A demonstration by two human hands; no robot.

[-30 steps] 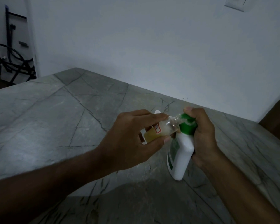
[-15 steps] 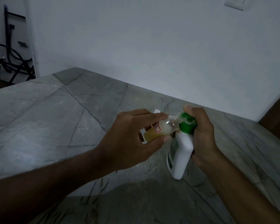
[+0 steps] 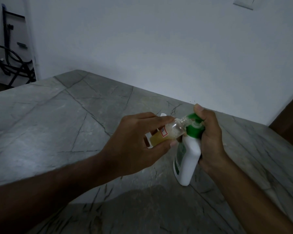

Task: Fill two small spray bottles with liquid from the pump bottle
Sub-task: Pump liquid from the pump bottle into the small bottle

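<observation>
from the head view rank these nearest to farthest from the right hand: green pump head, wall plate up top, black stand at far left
1. green pump head: directly under the right hand, whose thumb rests on it while the fingers grip the white pump bottle.
2. wall plate: top right corner, high on the wall.
3. black stand: far left, beyond the table's edge.

We note a clear plastic spray bottle [image 3: 166,132], an opaque white plastic pump bottle [image 3: 188,159], and a matt veined stone counter [image 3: 57,115]
</observation>
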